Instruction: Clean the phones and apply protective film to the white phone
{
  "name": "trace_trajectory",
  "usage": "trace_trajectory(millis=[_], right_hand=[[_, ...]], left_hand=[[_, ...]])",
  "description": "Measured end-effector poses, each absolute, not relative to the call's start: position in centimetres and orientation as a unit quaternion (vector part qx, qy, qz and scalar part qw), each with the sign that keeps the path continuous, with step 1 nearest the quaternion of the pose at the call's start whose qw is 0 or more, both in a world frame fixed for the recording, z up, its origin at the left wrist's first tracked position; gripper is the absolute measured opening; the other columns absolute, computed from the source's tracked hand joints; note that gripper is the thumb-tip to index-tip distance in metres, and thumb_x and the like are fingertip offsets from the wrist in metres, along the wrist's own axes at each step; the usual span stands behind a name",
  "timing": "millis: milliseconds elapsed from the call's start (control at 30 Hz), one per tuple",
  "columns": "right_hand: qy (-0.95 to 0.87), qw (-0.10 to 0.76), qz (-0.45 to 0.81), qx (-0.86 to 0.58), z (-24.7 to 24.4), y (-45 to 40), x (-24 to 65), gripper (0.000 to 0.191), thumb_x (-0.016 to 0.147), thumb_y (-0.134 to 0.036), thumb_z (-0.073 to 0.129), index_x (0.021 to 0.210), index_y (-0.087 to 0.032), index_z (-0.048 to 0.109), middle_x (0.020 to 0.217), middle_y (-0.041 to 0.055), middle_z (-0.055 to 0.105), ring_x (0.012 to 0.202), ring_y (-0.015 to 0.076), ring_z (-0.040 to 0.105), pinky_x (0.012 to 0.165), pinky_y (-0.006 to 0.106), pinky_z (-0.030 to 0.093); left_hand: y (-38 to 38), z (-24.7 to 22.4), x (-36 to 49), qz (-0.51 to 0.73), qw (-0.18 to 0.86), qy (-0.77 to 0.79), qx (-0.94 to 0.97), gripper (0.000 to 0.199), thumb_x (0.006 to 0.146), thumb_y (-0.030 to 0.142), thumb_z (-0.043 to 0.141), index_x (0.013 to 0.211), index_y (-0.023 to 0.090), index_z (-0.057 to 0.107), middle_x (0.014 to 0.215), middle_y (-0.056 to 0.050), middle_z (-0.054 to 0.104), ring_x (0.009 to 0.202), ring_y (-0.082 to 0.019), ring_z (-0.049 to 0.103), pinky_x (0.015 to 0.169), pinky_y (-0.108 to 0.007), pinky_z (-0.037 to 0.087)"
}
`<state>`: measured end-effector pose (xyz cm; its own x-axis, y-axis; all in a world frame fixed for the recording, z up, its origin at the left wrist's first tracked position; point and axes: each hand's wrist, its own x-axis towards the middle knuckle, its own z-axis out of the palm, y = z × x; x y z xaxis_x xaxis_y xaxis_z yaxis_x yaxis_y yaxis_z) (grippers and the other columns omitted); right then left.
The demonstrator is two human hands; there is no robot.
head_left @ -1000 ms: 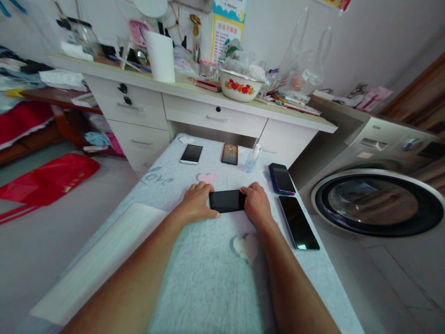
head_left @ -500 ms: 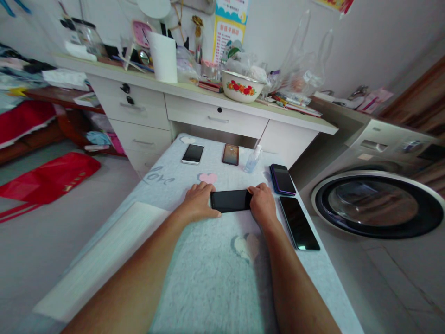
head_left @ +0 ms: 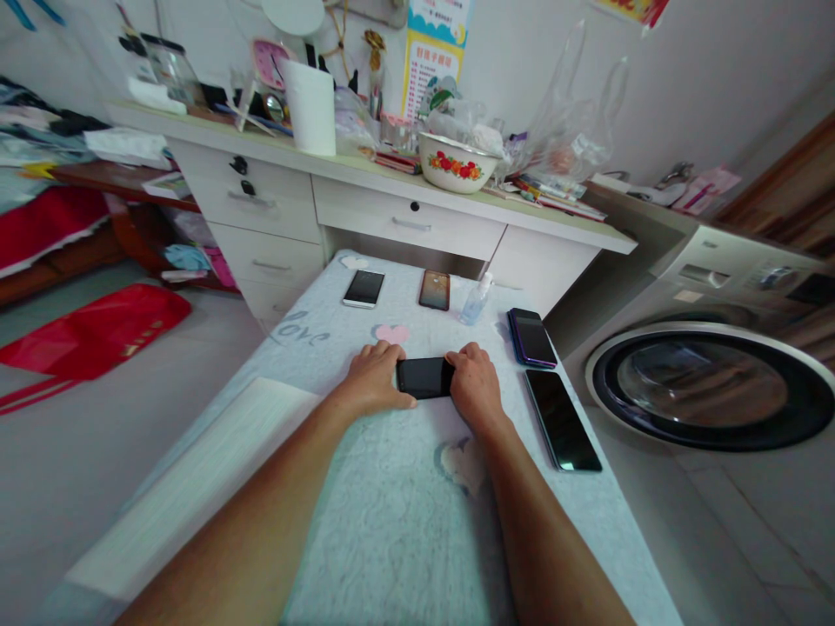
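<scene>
A: Straight to the middle of the table, and there, a black phone, flat, dark screen up, caught from both sides!

B: Lying which way?

A: Crosswise! Long axis running left to right, nearly level, square across the length of the table.

B: First, the left hand.

A: Clamped round the left end, thumb at the near corner, fingers at the far one. From there, a straight run rightward along the screen.

B: And the right hand?

A: Over the opposite end, fingers bunched and curled, hiding that edge. Touching the phone, by the look of it. Pinching anything underneath? Impossible to tell from here.

B: So, nearer on which side?

A: Neither! Both right up against it, with only a stretch of bare screen in between.

B: Anything close by?

A: Yes, past the right hand: a purple-edged phone and, closer in, a long dark-screened phone, both clear of the fingers. Farther off, a spray bottle, a white phone and a brown phone, all untouched.
</scene>
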<state>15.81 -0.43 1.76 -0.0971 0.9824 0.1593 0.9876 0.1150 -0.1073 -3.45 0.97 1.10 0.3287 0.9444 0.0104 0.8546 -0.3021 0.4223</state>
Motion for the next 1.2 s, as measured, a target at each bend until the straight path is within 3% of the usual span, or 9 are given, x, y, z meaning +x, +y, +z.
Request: trace_trajectory(millis=[1200], right_hand=[[-0.820, 0.105, -0.019, -0.563, 1.6, -0.6, 13.1, 0.031, 0.092, -0.018, 0.042, 0.111, -0.025, 0.065, 0.102, 0.0070, 0.056, 0.087, 0.0202, 0.048, 0.075, 0.030, 0.034]], left_hand=[[1.2, 0.5, -3.5, 0.140, 0.177, 0.568, 0.791, 0.069, 0.046, 0.052, 0.077, 0.105, 0.024, 0.053, 0.113, -0.007, 0.053, 0.106, -0.031, 0.049, 0.086, -0.039, 0.042]])
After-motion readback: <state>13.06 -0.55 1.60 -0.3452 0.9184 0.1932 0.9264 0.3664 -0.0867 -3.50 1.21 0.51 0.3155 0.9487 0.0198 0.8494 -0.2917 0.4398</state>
